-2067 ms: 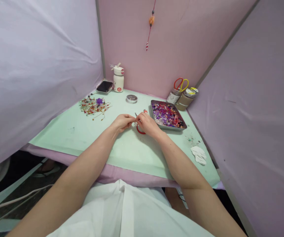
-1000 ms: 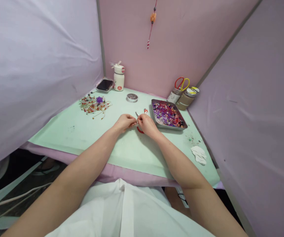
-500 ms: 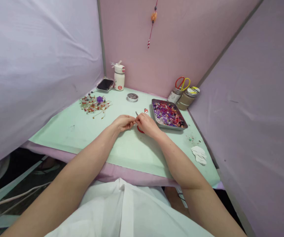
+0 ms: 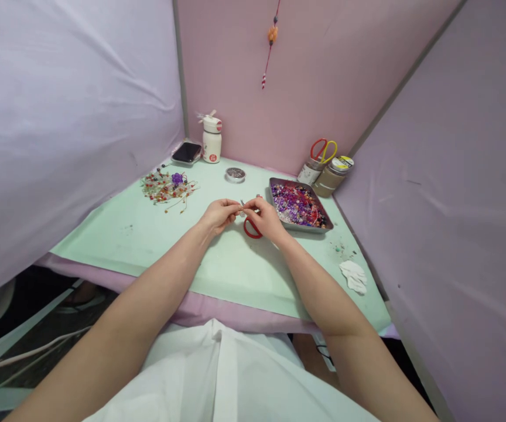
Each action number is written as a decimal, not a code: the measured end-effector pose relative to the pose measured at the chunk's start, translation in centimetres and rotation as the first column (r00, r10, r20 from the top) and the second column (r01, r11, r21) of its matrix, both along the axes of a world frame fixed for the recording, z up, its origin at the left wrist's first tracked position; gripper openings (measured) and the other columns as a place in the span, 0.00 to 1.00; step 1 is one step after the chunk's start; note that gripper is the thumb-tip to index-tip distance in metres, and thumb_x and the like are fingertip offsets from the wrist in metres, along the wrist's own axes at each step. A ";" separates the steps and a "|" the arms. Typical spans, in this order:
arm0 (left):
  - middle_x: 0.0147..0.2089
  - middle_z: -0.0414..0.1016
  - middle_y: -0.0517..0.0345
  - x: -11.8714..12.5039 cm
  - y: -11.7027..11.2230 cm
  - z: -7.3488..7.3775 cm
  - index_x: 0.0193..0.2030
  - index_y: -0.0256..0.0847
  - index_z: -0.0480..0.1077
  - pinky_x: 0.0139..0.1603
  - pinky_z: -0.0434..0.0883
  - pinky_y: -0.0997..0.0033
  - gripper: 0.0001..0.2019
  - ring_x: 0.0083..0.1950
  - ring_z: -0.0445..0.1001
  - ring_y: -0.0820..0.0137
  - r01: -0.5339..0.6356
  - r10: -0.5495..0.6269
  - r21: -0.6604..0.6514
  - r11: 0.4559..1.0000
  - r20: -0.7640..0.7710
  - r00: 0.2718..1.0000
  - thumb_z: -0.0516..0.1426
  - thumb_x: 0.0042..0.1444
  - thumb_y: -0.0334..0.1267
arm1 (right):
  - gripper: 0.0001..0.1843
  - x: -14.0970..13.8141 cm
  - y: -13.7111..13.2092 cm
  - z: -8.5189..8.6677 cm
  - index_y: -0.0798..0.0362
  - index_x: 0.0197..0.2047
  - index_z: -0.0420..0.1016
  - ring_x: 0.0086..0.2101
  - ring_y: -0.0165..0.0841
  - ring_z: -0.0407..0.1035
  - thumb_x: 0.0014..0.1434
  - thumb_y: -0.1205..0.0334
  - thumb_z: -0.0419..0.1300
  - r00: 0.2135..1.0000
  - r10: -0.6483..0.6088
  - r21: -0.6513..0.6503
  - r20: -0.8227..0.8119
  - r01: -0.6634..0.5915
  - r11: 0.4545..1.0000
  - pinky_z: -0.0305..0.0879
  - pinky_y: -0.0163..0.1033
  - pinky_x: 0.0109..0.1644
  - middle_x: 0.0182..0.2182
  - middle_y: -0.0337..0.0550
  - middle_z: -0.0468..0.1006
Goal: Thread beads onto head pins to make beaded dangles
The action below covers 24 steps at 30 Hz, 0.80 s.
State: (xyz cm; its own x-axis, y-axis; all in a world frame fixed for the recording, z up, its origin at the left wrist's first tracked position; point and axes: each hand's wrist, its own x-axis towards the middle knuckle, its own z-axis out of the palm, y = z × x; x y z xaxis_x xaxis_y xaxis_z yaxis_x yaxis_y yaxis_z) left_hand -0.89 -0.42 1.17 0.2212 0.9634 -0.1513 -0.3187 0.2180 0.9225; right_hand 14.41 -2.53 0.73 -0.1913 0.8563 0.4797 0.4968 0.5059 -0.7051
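My left hand (image 4: 218,214) and my right hand (image 4: 267,218) meet over the middle of the pale green table mat (image 4: 147,234). The left fingers pinch a tiny piece that I cannot make out. The right hand is closed round a small tool with red handles (image 4: 251,229); its metal tip pokes up between the two hands. Just right of the hands lies a metal tray (image 4: 300,206) full of purple, pink and red beads.
A heap of beaded pins (image 4: 167,186) lies at the left. At the back stand a phone (image 4: 186,153), a white bottle (image 4: 211,139), a small round tin (image 4: 235,174) and jars with scissors (image 4: 327,167). A crumpled tissue (image 4: 354,276) lies right. Cloth walls enclose the table.
The hands have stayed together at the same spot. The right hand has turned a little, so more of the red handle loop shows below it.
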 end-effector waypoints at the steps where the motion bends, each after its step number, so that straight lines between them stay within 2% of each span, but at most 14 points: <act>1: 0.23 0.71 0.57 0.0 0.0 0.0 0.25 0.34 0.70 0.22 0.57 0.79 0.09 0.23 0.66 0.79 -0.016 0.016 0.020 1.000 0.010 1.000 0.66 0.38 0.28 | 0.05 0.0 0.1 -0.1 0.52 0.34 0.70 0.35 0.31 0.67 0.56 0.60 0.57 0.997 -0.008 -0.043 -0.082 0.004 0.999 0.64 0.39 0.42 0.33 0.40 0.74; 4: 0.25 0.72 0.56 0.1 0.0 0.0 0.25 0.34 0.70 0.22 0.56 0.78 0.10 0.25 0.67 0.78 -0.050 0.048 0.061 0.997 0.032 0.998 0.67 0.36 0.30 | 0.07 0.0 0.3 -0.1 0.51 0.35 0.70 0.35 0.31 0.68 0.53 0.59 0.59 0.957 -0.052 -0.212 -0.284 -0.010 0.977 0.65 0.38 0.41 0.33 0.39 0.75; 8: 0.26 0.72 0.57 0.1 0.0 0.0 0.26 0.36 0.70 0.23 0.55 0.77 0.12 0.26 0.67 0.78 -0.070 0.067 0.108 0.992 0.035 0.997 0.67 0.35 0.34 | 0.09 -0.6 -0.1 0.1 0.51 0.34 0.70 0.36 0.31 0.71 0.49 0.58 0.61 0.869 -0.091 -0.422 -0.487 -0.142 0.896 0.66 0.35 0.37 0.33 0.38 0.75; 12: 0.27 0.72 0.58 0.2 -0.2 0.3 0.28 0.37 0.69 0.25 0.57 0.77 0.13 0.28 0.68 0.76 -0.070 0.068 0.142 0.987 0.019 0.998 0.67 0.36 0.36 | 0.10 -1.0 -0.6 0.8 0.51 0.33 0.69 0.36 0.30 0.74 0.48 0.59 0.64 0.746 -0.128 -0.507 -0.653 -0.306 0.806 0.67 0.36 0.39 0.32 0.37 0.76; 14: 0.27 0.73 0.58 0.2 -0.4 0.5 0.28 0.37 0.69 0.26 0.58 0.76 0.13 0.28 0.69 0.76 -0.058 0.057 0.158 0.986 0.008 0.998 0.67 0.36 0.37 | 0.11 -1.1 -0.8 1.1 0.51 0.32 0.69 0.35 0.30 0.74 0.47 0.58 0.65 0.711 -0.137 -0.525 -0.689 -0.360 0.771 0.67 0.36 0.39 0.32 0.37 0.76; 17: 0.26 0.72 0.59 0.2 -0.6 0.8 0.27 0.38 0.69 0.27 0.59 0.76 0.13 0.29 0.68 0.75 -0.047 0.048 0.176 0.983 0.001 0.999 0.67 0.36 0.37 | 0.14 -1.2 -1.0 1.4 0.52 0.32 0.69 0.34 0.31 0.75 0.44 0.58 0.68 0.711 -0.143 -0.533 -0.689 -0.363 0.765 0.67 0.36 0.38 0.30 0.37 0.75; 24: 0.25 0.69 0.62 0.3 -0.7 0.9 0.25 0.38 0.68 0.27 0.57 0.76 0.12 0.27 0.65 0.78 -0.047 0.046 0.191 0.981 0.009 0.999 0.66 0.35 0.36 | 0.15 -1.3 -1.2 1.4 0.52 0.30 0.69 0.31 0.28 0.71 0.39 0.61 0.69 0.696 -0.172 -0.487 -0.697 -0.283 0.827 0.65 0.35 0.37 0.25 0.34 0.73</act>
